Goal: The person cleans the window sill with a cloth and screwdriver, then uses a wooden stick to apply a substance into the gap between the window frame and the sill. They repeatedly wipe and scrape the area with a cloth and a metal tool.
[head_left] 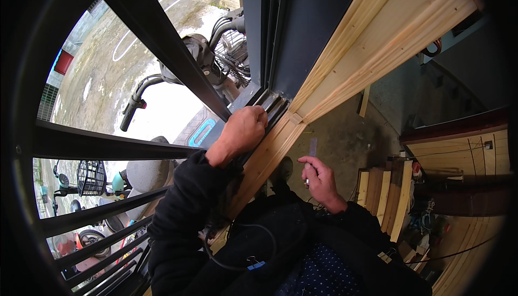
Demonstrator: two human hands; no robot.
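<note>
My left hand (243,129) is closed at the bottom corner of a dark metal window frame (260,53), by its sill track (273,102). Whatever its fingers may pinch is hidden. Lower and to the right, my right hand (322,183) grips a flat-bladed hand tool (313,147). Its thin grey blade points up and away, and a shiny metal end shows below the fingers; its exact kind I cannot tell. Pale wooden trim (372,42) borders the frame, and a small wood block (295,118) sits at the trim's corner. A wooden sill board (270,158) runs beneath my left wrist.
Black metal bars (167,42) cross the window on the left. Outside stand an electric scooter (202,61) and another bike with a basket (91,177). Stacked wooden boards (386,196) lie at the right on the concrete floor (350,134). A dark cable (270,231) loops over my lap.
</note>
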